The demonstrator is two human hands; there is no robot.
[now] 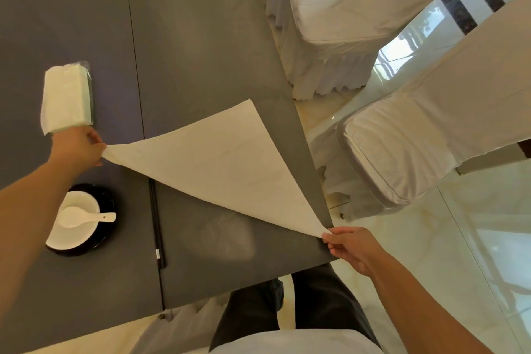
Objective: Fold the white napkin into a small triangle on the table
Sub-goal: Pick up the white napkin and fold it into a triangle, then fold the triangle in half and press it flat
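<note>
**Napkin stretched as large triangle, corners pinched**

White napkin (224, 164) folded into one big triangle, lying near the right edge of the grey table (201, 37). Apex pointing away, long edge running diagonally from left to lower right. Cloth smooth, faint creases only. Left hand (79, 149) pinching the left corner between thumb and fingertips, that corner puckered. Right hand (349, 247) pinching the lower right corner, at the table's edge.

Table dark grey, matte, with a seam running lengthwise. Floor pale, glossy, marbled, reflecting light.

Pack of white tissues (67, 98) just beyond left hand. White bowl (73, 221) holding a white spoon (86, 217), set on a black plate (100, 238), near left forearm. Black chopsticks (157, 224) beside plate, far tips tucked under napkin's long edge. White-covered chairs (330, 31) right of the table.
</note>
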